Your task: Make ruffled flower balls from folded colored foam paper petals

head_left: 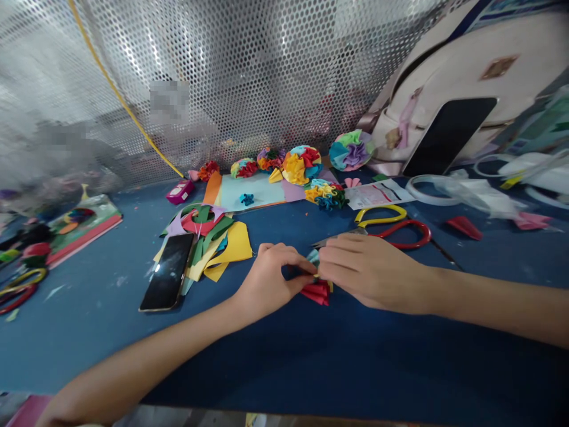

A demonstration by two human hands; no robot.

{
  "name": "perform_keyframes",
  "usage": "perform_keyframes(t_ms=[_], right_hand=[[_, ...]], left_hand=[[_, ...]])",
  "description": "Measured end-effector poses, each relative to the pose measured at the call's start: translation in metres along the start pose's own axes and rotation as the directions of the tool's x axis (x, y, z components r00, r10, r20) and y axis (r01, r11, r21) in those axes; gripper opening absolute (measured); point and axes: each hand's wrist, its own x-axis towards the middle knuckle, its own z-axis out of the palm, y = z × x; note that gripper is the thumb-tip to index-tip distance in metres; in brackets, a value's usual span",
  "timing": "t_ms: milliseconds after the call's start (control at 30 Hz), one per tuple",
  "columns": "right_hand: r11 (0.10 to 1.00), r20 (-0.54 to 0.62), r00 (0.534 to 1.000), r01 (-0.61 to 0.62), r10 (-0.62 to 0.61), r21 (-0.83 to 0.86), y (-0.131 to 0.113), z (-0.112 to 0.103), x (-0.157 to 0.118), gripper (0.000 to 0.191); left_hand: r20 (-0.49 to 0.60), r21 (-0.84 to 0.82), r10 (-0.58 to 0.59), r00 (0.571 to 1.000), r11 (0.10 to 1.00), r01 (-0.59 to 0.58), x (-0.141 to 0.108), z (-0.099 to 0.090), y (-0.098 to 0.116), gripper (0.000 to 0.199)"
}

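Between my two hands is a small paper flower piece (318, 292), with red folds below and bits of yellow and pale blue showing above. My left hand (271, 276) pinches it from the left with thumb and forefinger. From the right, my right hand (371, 270) closes over it, and its fingers hide much of the piece. Just behind my right hand lie scissors (384, 222) with one yellow and one red handle loop. To the left of my left hand is a pile of coloured paper scraps (222, 243).
A black phone (168, 273) lies partly on the scraps. Ruffled paper balls (302, 165) and coloured sheets (253, 188) line the back, before a perforated metal panel (267, 71). Another phone (450, 136) leans on a pale backpack (471, 71). At the left are more scissors (22, 289).
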Motion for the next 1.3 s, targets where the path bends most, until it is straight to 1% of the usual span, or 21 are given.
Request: perform_keyframes(t_ms=[100, 167, 200, 233, 267, 333, 400, 467, 533, 633, 700, 767, 833, 900, 967, 1033, 1067, 1133, 1200, 1267, 1300], right_hand=[[0.976, -0.043, 0.982, 0.175, -0.182, -0.131, 0.005, -0.003, 0.001, 0.035], [0.959, -0.061, 0.968, 0.228, -0.242, -0.17, 0.007, -0.004, 0.001, 0.032], [0.959, -0.062, 0.969, 0.227, -0.24, -0.169, 0.007, -0.004, 0.001, 0.031], [0.969, -0.054, 0.977, 0.195, -0.205, -0.151, 0.007, -0.004, 0.001, 0.03], [0.984, -0.035, 0.989, 0.137, -0.142, -0.116, 0.007, -0.003, 0.001, 0.028], [0.999, 0.029, 0.999, -0.038, 0.037, 0.003, 0.004, -0.003, 0.001, 0.023], [0.969, 0.098, 0.976, -0.207, 0.194, 0.138, 0.0, -0.003, 0.001, 0.018], [0.927, 0.132, 0.951, -0.303, 0.279, 0.223, -0.004, -0.003, 0.001, 0.014], [0.925, 0.12, 0.95, -0.307, 0.287, 0.223, -0.005, -0.002, 0.0, 0.016], [0.971, 0.067, 0.978, -0.204, 0.196, 0.125, -0.002, -0.002, -0.001, 0.022], [0.985, 0.064, 0.987, -0.154, 0.149, 0.074, 0.004, -0.007, -0.002, 0.025], [0.98, 0.09, 0.982, -0.177, 0.168, 0.091, 0.014, -0.017, -0.002, 0.026], [0.946, 0.154, 0.958, -0.267, 0.241, 0.183, 0.028, -0.029, -0.003, 0.027], [0.871, 0.272, 0.914, -0.381, 0.302, 0.31, 0.047, -0.038, -0.006, 0.026], [0.82, 0.353, 0.887, -0.427, 0.298, 0.38, 0.069, -0.041, -0.011, 0.026], [0.805, 0.439, 0.862, -0.44, 0.255, 0.398, 0.089, -0.035, -0.019, 0.027], [0.805, 0.449, 0.862, -0.432, 0.236, 0.406, 0.096, -0.029, -0.022, 0.027], [0.825, 0.385, 0.89, -0.4, 0.245, 0.398, 0.101, -0.017, -0.027, 0.026], [0.832, 0.271, 0.908, -0.406, 0.32, 0.378, 0.094, -0.007, -0.028, 0.023], [0.775, 0.221, 0.893, -0.451, 0.393, 0.443, 0.078, 0.0, -0.025, 0.027], [0.736, 0.245, 0.889, -0.457, 0.386, 0.5, 0.069, 0.002, -0.023, 0.029]], left_hand=[[0.056, -0.042, 0.053, 0.997, 0.998, -0.051, 0.003, -0.004, -0.003, 0.019], [0.054, -0.075, 0.062, 0.997, 0.995, -0.058, 0.003, -0.004, -0.005, 0.02], [0.041, -0.089, 0.056, 0.998, 0.995, -0.053, 0.003, -0.003, -0.005, 0.021], [0.021, -0.097, 0.045, 0.999, 0.994, -0.043, 0.002, -0.002, -0.006, 0.021], [0.0, -0.098, 0.033, 0.999, 0.995, -0.033, 0.001, 0.0, -0.005, 0.021], [-0.038, -0.077, 0.012, 0.999, 0.997, -0.015, -0.001, 0.003, -0.004, 0.02], [-0.061, -0.05, 0.001, 0.998, 0.999, -0.004, -0.002, 0.006, -0.001, 0.019], [-0.074, -0.036, -0.006, 0.997, 0.999, 0.003, -0.003, 0.007, 0.001, 0.019], [-0.08, -0.036, -0.008, 0.997, 0.999, 0.006, -0.004, 0.008, 0.002, 0.018], [-0.087, -0.052, -0.011, 0.996, 0.999, 0.007, -0.002, 0.008, 0.001, 0.017], [-0.09, -0.072, -0.016, 0.996, 0.997, 0.009, -0.001, 0.008, -0.002, 0.017], [-0.089, -0.087, -0.017, 0.996, 0.996, 0.009, 0.0, 0.007, -0.004, 0.017], [-0.092, -0.094, -0.006, 0.996, 0.996, -0.003, -0.001, 0.006, -0.006, 0.017], [-0.098, -0.095, 0.024, 0.995, 0.995, -0.034, -0.002, 0.003, -0.007, 0.016], [-0.09, -0.082, 0.075, 0.993, 0.993, -0.083, -0.002, 0.0, -0.009, 0.016], [-0.079, -0.07, 0.131, 0.988, 0.988, -0.137, -0.003, -0.002, -0.01, 0.015], [-0.08, -0.077, 0.155, 0.985, 0.984, -0.161, -0.002, -0.002, -0.011, 0.014], [-0.09, -0.128, 0.176, 0.98, 0.974, -0.186, -0.002, -0.002, -0.013, 0.011], [-0.09, -0.193, 0.168, 0.982, 0.964, -0.183, -0.002, -0.001, -0.015, 0.009], [-0.069, -0.228, 0.155, 0.985, 0.959, -0.167, -0.002, 0.0, -0.016, 0.009], [-0.066, -0.23, 0.153, 0.986, 0.959, -0.164, -0.002, 0.0, -0.016, 0.01]])
